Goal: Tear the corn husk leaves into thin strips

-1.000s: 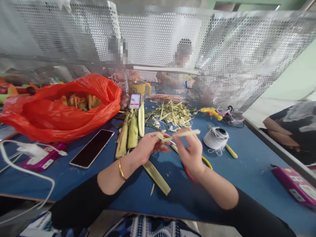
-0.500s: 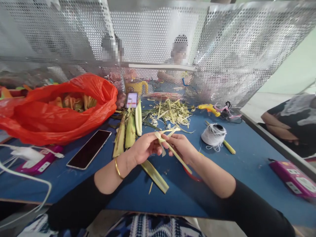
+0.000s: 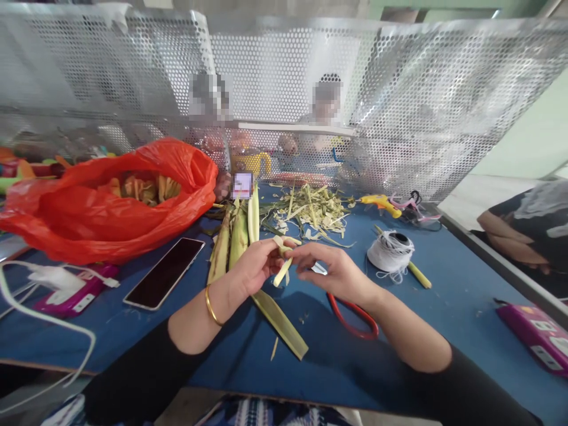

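My left hand (image 3: 260, 266), with a gold bangle at the wrist, pinches a pale yellow-green leaf strip (image 3: 282, 273) folded over itself into a small loop or knot. My right hand (image 3: 335, 269) meets it from the other side, its fingertips closed at the fold. A short end of the strip points down toward me between the hands. Under my right hand lies a tool with a red loop handle (image 3: 357, 331), partly hidden. Below the hands, a wider flat leaf piece (image 3: 284, 328) rests on the blue table (image 3: 337, 367).
Long husk leaves (image 3: 239, 234) and a heap of shredded strips (image 3: 315, 207) lie ahead. A red plastic bag (image 3: 89, 234) and a phone (image 3: 164, 275) are left. Right are a white thread spool (image 3: 390, 251), yellow glue gun (image 3: 381, 204) and purple power strip (image 3: 536, 337). People sit beyond the perforated screen.
The strip's long end, which stretched under my right hand toward the lower right, is now folded across and points down toward me. My right hand has opened its curve slightly, exposing the red handle.
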Demonstrator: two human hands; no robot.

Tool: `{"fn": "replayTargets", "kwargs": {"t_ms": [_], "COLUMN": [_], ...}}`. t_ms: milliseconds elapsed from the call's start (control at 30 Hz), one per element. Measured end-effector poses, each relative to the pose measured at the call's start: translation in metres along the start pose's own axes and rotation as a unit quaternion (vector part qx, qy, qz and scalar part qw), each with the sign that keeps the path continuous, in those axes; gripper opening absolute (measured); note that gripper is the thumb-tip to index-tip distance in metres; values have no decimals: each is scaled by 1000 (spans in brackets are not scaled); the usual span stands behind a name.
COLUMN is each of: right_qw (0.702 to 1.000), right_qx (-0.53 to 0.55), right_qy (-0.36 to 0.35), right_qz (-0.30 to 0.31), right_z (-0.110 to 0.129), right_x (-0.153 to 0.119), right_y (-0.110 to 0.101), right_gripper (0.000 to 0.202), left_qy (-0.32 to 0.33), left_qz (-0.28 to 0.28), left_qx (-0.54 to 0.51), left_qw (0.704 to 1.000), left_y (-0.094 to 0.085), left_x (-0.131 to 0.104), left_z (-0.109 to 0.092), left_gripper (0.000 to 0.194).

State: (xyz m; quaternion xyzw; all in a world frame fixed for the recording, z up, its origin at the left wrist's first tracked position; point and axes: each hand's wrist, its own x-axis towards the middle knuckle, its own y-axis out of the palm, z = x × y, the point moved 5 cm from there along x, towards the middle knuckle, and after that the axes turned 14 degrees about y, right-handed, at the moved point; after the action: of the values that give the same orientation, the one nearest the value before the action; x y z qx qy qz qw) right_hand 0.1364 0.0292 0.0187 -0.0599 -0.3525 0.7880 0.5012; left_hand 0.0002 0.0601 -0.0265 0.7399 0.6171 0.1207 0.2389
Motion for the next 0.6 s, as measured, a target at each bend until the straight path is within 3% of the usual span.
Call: {"fn": "replayTargets", "kwargs": {"t_ms": [133, 200, 267, 367, 500, 600], "right_qw": [957, 942, 955, 978, 984, 986], "right_qx": [-243, -267, -215, -72, 64, 81], "right_qy": [-120, -142, -117, -24, 55, 108], "right_qz": [-105, -142, -168, -192, -155, -97], "right_z": [12, 15, 14, 3, -10, -15], "right_x": [-6, -7, -7, -4, 2, 6], "right_y": [9, 10, 6, -6, -11, -5], "right_gripper": [15, 19, 18, 15, 15, 18], "left_qy": [-47, -73, -83, -56, 0, 11], "left_qz": [23, 20, 6, 11, 97, 157], "left_qx": [-43, -58, -55, -2, 121, 183], "left_qw": [998, 995, 995, 998, 988, 970], "left_y": [2, 3, 2, 3, 12, 18], "left_x": [-1, -2, -3, -5, -11, -15], "left_z": [7, 10, 11, 9, 5, 5], "left_gripper": [14, 11, 10, 12, 21, 29]}}
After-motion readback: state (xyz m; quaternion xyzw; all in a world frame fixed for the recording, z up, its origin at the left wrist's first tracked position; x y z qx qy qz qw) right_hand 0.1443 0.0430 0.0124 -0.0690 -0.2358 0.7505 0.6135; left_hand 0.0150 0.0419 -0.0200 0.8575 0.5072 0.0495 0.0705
